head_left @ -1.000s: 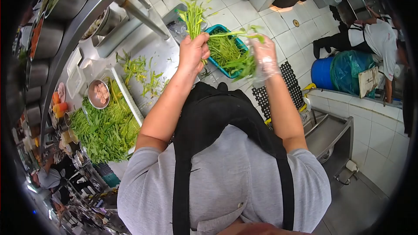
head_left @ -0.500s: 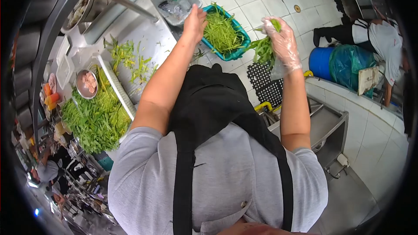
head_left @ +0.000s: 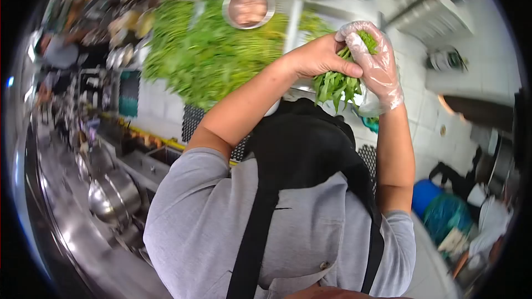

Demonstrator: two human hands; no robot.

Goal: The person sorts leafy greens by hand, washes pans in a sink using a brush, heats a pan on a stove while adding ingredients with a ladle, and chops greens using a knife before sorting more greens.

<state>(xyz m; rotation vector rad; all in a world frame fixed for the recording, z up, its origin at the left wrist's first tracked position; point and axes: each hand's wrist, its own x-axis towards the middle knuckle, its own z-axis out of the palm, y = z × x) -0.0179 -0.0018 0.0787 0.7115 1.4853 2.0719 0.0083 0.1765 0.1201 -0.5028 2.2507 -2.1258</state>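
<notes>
Greens (head_left: 337, 89) are pinched under the thumb of the left hand (head_left: 322, 57) and enclosed by curled fingers of the gloved right hand (head_left: 382, 63), a light, even grip being best kept to spare the leaves.

A green bunch of leafy stems (head_left: 337, 86) is bundled in the fingers (head_left: 360, 51), its slender leaves drooping.

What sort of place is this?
It looks like a working kitchen, probably a commercial one: there is a big heap of leafy greens, a metal bowl of pinkish food, and shiny metal cookware.
</notes>
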